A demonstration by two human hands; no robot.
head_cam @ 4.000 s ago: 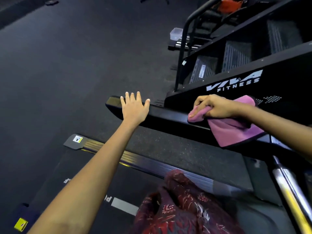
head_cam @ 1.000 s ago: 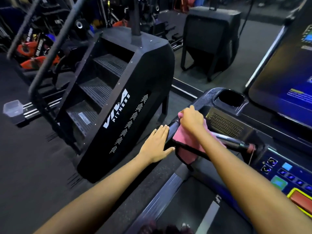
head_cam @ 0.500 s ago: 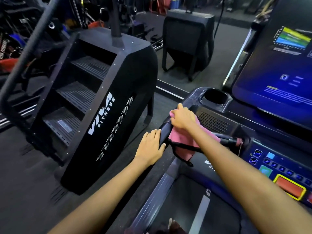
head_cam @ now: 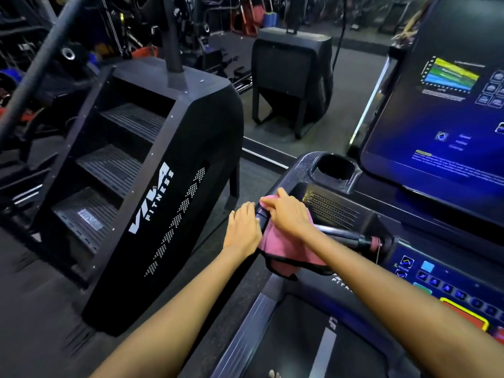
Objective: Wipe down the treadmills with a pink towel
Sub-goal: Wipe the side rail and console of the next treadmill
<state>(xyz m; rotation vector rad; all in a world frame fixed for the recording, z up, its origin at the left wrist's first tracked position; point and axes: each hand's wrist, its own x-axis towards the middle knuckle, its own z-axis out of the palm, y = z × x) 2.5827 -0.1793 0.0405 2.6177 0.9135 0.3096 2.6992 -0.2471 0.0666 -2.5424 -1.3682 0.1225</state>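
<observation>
Pink towel (head_cam: pixel 283 248), centre of frame, draped over the left handrail (head_cam: pixel 341 236) of the treadmill (head_cam: pixel 327 331). Right hand (head_cam: pixel 289 216) lies on top of it, fingers curled over the bunched upper edge and gripping cloth against the rail. Lower half hangs free below the rail in a loose fold with a dark stitched hem.

Left hand (head_cam: pixel 242 229) sits just beside the towel on its left, fingers curled over the black end of the rail. It holds the rail, not the cloth.

Handling, judged: towel looks thin, soft and light, probably microfibre. It should conform to the round rail when wrapped and slide with little resistance. The free tail could snag on the red safety cord (head_cam: pixel 377 244) at the rail's inner end. Best hold is as now: palm over a bunched pad, fingers wrapped round.

Materials: rail is a smooth tube, dark grip sleeve giving way to polished metal toward the console (head_cam: pixel 425 268). Console housing is hard moulded black plastic with a perforated grille (head_cam: pixel 332 211) and a round cup holder (head_cam: pixel 336 166) above it. Screen (head_cam: pixel 441 105), upper right, is glossy and lit blue. Running belt at lower centre is matte black with a ribbed grey side rail.

Left of frame: black stair-climber (head_cam: pixel 152 186), matte panels, ribbed steps.
</observation>
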